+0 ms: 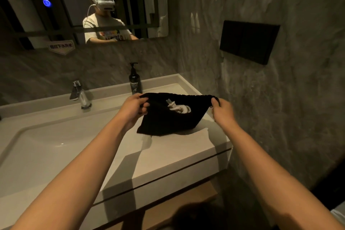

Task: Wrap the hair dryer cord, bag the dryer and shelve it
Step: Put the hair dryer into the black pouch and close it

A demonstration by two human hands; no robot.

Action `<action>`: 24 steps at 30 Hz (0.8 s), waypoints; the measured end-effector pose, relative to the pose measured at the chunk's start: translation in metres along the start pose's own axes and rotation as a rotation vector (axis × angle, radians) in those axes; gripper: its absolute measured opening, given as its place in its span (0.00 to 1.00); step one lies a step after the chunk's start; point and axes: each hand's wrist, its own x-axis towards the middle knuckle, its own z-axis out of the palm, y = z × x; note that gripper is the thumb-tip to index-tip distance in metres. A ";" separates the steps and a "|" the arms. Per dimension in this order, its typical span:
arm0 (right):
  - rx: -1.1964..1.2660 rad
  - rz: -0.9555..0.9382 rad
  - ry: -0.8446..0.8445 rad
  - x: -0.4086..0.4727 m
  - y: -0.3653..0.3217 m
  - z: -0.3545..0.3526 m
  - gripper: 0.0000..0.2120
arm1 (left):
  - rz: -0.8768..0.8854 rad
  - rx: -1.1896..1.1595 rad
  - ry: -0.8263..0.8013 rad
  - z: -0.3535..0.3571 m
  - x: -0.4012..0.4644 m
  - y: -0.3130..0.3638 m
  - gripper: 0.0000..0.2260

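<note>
A black cloth bag (168,123) sits on the right end of the pale vanity counter (168,155), its mouth stretched wide. Inside the opening I see the white hair dryer (182,108) with its plug prongs sticking up; most of the dryer and its cord are hidden by the fabric. My left hand (135,107) pinches the bag's rim at the left side. My right hand (222,108) pinches the rim at the right side, pulling the mouth apart.
A dark pump bottle (134,82) stands just behind the bag. A chrome faucet (80,95) rises over the sink basin (46,145) on the left. A mirror hangs above; a black wall panel (248,42) is on the right wall. A wooden shelf (186,198) shows below the counter.
</note>
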 end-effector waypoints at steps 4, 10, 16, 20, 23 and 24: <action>-0.013 -0.058 0.019 0.018 -0.024 -0.008 0.15 | 0.030 -0.021 -0.022 -0.001 0.010 0.024 0.11; 0.047 -0.129 -0.011 0.029 -0.049 -0.013 0.14 | 0.042 -0.116 -0.057 0.008 0.015 0.054 0.10; -0.080 -0.154 -0.027 0.043 -0.068 -0.022 0.18 | 0.065 0.199 -0.024 0.006 0.011 0.084 0.09; -0.024 -0.167 0.031 0.047 -0.089 -0.035 0.20 | 0.138 0.402 -0.036 0.001 0.002 0.100 0.11; 0.012 -0.193 0.019 0.043 -0.103 -0.036 0.19 | 0.210 0.554 -0.054 0.009 -0.004 0.109 0.10; 0.028 -0.199 0.009 0.041 -0.107 -0.035 0.19 | 0.227 0.581 -0.062 0.013 -0.005 0.111 0.09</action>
